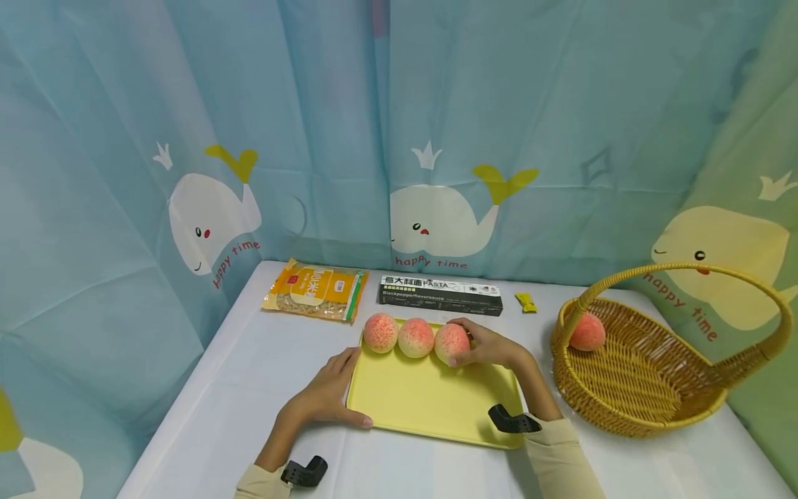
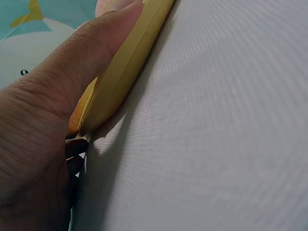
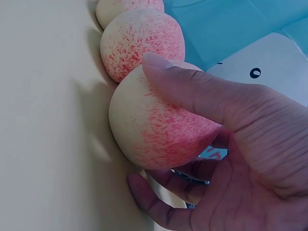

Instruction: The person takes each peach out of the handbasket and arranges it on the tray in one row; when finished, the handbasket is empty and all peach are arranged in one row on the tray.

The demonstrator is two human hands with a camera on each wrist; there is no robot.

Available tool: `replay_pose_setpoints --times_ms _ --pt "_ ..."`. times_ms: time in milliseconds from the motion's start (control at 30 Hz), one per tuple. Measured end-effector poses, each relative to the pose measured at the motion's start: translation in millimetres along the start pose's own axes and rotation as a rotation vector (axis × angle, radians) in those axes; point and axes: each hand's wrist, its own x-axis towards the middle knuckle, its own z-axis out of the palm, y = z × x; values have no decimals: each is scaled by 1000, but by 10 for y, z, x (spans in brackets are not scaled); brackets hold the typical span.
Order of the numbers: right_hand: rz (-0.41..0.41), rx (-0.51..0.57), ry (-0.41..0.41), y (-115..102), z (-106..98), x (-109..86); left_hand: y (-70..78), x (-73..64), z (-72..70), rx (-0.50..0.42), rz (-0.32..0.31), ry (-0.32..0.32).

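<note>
My right hand (image 1: 483, 348) holds a pink and cream peach (image 1: 450, 342) at the back of a yellow tray (image 1: 430, 402). In the right wrist view, the thumb lies over that peach (image 3: 159, 125) and the fingers curl round its other side. Two more peaches, a middle one (image 1: 415, 338) and a left one (image 1: 381, 333), sit beside it in a row along the tray's back edge. My left hand (image 1: 327, 391) grips the tray's front left corner. Its thumb lies along the tray's rim (image 2: 127, 72) in the left wrist view, while the other fingers are partly hidden.
A wicker basket (image 1: 648, 416) with a tall handle stands at the right, with another peach (image 1: 587, 332) inside. Behind the tray lie an orange grain bag (image 1: 318, 291), a black and white pasta box (image 1: 440, 296) and a small yellow packet (image 1: 526, 302). A curtain hangs behind the table.
</note>
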Motion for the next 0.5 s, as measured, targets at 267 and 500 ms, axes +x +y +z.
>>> replay_pose_setpoints --times_ms 267,500 --pt "0 -8 6 -10 8 -9 -4 1 4 -2 -6 -2" --pt "8 -39 8 -22 -12 -25 -7 9 4 -1 1 0"
